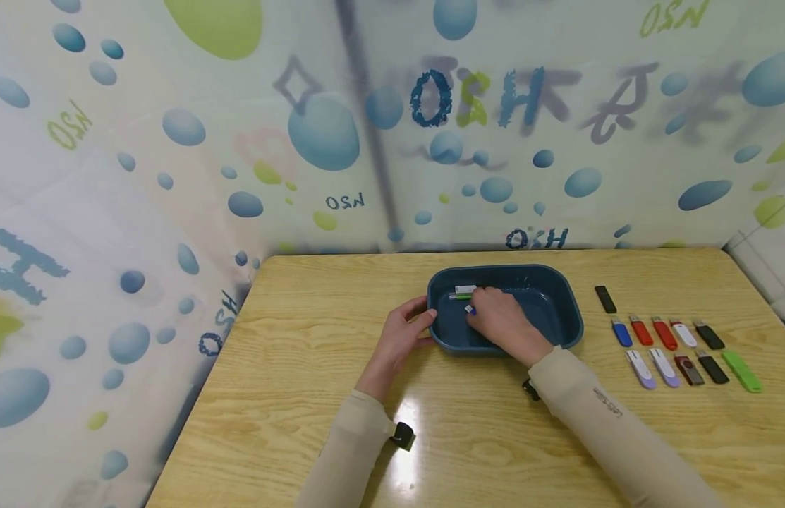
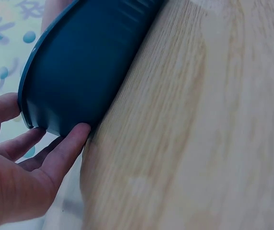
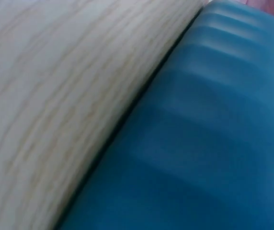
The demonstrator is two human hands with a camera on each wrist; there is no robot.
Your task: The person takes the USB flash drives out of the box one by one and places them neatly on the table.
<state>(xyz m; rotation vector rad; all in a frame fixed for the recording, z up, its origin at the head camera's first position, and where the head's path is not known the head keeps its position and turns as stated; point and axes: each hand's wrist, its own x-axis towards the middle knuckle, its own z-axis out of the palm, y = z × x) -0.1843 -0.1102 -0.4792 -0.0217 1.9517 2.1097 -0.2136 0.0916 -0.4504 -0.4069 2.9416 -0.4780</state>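
On the table stands a dark blue plastic basin. My left hand grips its left end, with the thumb over the rim and the fingers against the outer wall, as the left wrist view also shows. Inside the basin, my right hand reaches down at the left part and pinches a small blue USB stick, whose metal plug sticks out past the fingers. Beyond that hand lie a white stick and a green stick on the basin floor. The right wrist view holds mostly the basin's outer wall.
Right of the basin, USB sticks lie in rows on the wooden table: a black one at the back, then blue, red, white, purple-white and black ones, and a green one at the far right. A patterned curtain hangs behind.
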